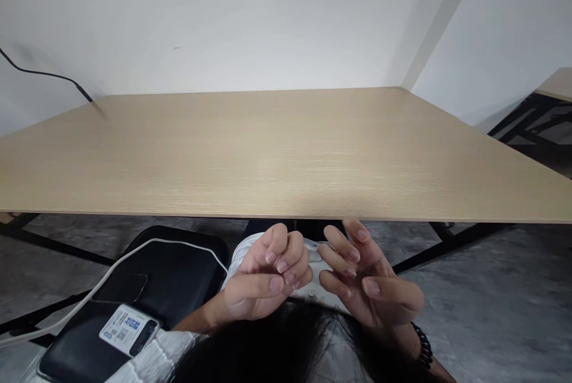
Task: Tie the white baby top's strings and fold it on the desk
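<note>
Left hand [270, 276] was loosely curled, right hand [369, 285] half-bent beside it, both released. Tabletop [268, 156] lay just beyond them; labelled device [127, 330] rested on black seat [179, 273], left of left hand.

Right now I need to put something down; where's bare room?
The tabletop is bare across its middle, between near edge and white partition. It's crowded below that edge: left hand, right hand, and the black surface under a white device and cable.

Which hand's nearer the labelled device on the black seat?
Left. The left hand is right of the labelled device; the right hand is farther right, beyond the left.
</note>
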The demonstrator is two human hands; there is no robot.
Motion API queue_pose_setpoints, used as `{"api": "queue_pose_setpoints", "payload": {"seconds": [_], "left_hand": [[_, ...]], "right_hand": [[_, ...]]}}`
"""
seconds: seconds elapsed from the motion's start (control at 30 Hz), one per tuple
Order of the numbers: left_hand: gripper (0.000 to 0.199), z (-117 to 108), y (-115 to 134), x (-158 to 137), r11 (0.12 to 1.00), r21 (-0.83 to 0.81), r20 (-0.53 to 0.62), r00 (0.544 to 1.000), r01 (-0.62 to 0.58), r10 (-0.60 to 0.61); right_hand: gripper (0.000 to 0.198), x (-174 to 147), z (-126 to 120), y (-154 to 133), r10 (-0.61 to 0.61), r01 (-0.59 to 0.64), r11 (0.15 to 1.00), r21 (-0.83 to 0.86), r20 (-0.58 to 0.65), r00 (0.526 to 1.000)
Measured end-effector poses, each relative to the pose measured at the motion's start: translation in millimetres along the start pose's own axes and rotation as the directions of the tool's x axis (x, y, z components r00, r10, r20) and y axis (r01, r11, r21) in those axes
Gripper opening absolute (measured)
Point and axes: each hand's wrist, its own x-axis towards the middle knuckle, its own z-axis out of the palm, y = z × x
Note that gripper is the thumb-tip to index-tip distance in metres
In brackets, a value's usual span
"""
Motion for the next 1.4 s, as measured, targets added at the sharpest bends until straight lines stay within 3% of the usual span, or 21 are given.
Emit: {"api": "queue_pose_setpoints", "payload": {"seconds": [0.2, 0.27, 0.33, 0.37, 0.43, 0.53, 0.6, 0.67, 1.0, 1.4], "left_hand": [[0.044, -1, -1, 0, 0.999, 0.035, 0.013, 1.0, -0.013, 0.013], [0.038, -3, -3, -2, 0.99, 0.132, 0.013, 0.998, -0.055, 0.054], [0.024, -7, -4, -5, 0.924, 0.354, 0.026, 0.989, -0.146, 0.147], [0.016, -9, -4, -7, 0.842, 0.502, 0.04, 0.978, -0.198, 0.206], [0.012, -14, -3, -9, 0.571, 0.776, 0.094, 0.944, -0.269, 0.317], [0.026, -21, 0, -9, 0.151, 0.933, 0.239, 0.876, -0.326, 0.418], [0.029, -25, 1, -7, -0.011, 0.934, 0.323, 0.833, -0.356, 0.449], [0.028, -26, 1, -4, -0.093, 0.927, 0.362, 0.808, -0.362, 0.465], [0.031, -18, 4, 1, -0.229, 0.903, 0.429, 0.767, -0.363, 0.477], [0.029, -16, 5, 1, -0.216, 0.909, 0.416, 0.786, -0.356, 0.457]], "right_hand": [[0.034, 1, -3, 1, -0.016, 0.015, 1.0, 0.005, 0.042, 0.999], [0.033, 0, -5, 2, -0.016, 0.017, 0.999, -0.031, 0.039, 0.999], [0.031, -1, -5, 3, -0.025, 0.03, 0.994, -0.109, 0.048, 0.999], [0.03, -2, -5, 4, -0.036, 0.046, 0.985, -0.169, 0.062, 0.997], [0.025, -5, -4, 7, -0.064, 0.091, 0.941, -0.326, 0.092, 0.994], [0.02, -11, -1, 9, -0.102, 0.15, 0.834, -0.532, 0.118, 0.988], [0.021, -13, 0, 9, -0.133, 0.187, 0.778, -0.599, 0.134, 0.982], [0.023, -14, 0, 9, -0.161, 0.226, 0.74, -0.634, 0.159, 0.974], [0.032, -17, -6, 12, -0.241, 0.293, 0.556, -0.777, 0.186, 0.952], [0.037, -18, -7, 10, -0.255, 0.323, 0.464, -0.825, 0.225, 0.94]]}}
